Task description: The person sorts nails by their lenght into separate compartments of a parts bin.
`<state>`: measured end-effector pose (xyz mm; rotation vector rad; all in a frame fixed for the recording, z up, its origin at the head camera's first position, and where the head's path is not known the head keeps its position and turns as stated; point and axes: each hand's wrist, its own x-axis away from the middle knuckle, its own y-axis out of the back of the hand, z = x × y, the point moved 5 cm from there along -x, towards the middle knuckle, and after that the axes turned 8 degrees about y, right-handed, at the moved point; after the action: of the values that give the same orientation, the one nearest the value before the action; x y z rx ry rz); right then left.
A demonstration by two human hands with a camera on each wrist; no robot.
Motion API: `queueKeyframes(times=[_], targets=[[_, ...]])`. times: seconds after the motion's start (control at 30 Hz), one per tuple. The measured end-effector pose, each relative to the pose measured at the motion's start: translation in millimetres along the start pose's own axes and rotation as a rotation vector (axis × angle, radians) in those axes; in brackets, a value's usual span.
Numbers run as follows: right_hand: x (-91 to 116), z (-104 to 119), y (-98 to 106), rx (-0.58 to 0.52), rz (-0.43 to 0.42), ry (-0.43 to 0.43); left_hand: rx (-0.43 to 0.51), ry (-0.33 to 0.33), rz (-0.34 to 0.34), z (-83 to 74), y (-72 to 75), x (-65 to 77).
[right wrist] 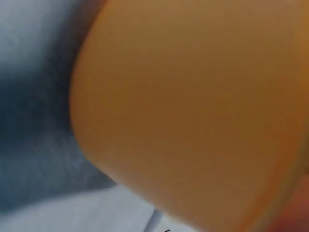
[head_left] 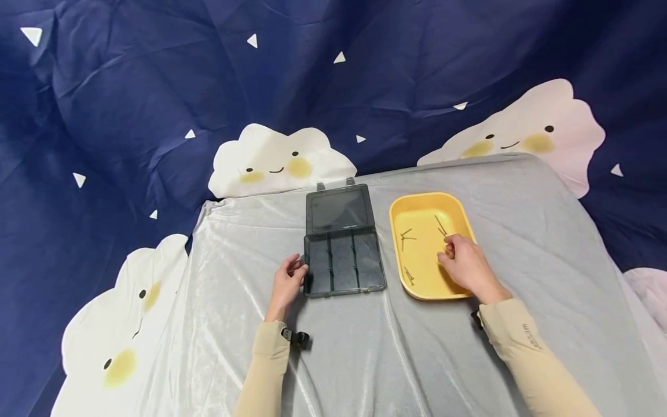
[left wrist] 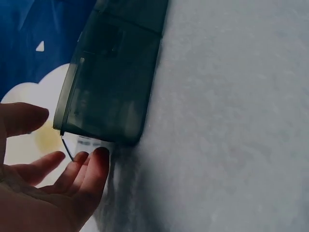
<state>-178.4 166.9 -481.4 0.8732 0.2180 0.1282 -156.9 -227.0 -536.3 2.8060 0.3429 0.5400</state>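
Observation:
A dark translucent organizer box lies with its lid swung back; its long compartments show nothing inside. My left hand is at the box's left side, fingertips right at its edge; in the left wrist view, the thumb stands apart from the box end. To the right is a yellow tray with several thin, dark, stick-like pieces. My right hand reaches into it with bent fingers, fingertips beside a thin piece. Whether they pinch one I cannot tell. The right wrist view shows mostly the tray's outer wall.
A grey velvety cloth covers the table, with folds near the front. Behind hangs a dark blue curtain printed with white clouds. More thin pieces lie near the tray's front left corner.

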Motion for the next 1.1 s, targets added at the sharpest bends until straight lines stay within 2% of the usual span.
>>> queueKeyframes(times=[0.13, 0.3, 0.37, 0.7, 0.87, 1.1], targets=[[-1, -4, -7, 0.04, 0.042, -0.028, 0.036, 0.024, 0.017, -0.3, -1.2, -3.2], [-1, -7, -16, 0.071, 0.149, -0.082, 0.033, 0.005, 0.036, -1.4, -0.9, -5.3], [-1, -8, -19, 0.082, 0.165, -0.091, 0.033, -0.007, 0.049, -1.0, -0.9, -5.4], [7, 2, -22, 0.198, 0.043, -0.035, 0.104, 0.055, 0.082, 6.3, 1.9, -3.7], [7, 4, -24, 0.256, 0.081, -0.067, 0.127, 0.08, 0.113, 3.4, 2.8, -1.3], [4, 2, -28, 0.265, 0.121, -0.102, 0.115, 0.081, 0.115, 11.0, 3.7, -5.0]])
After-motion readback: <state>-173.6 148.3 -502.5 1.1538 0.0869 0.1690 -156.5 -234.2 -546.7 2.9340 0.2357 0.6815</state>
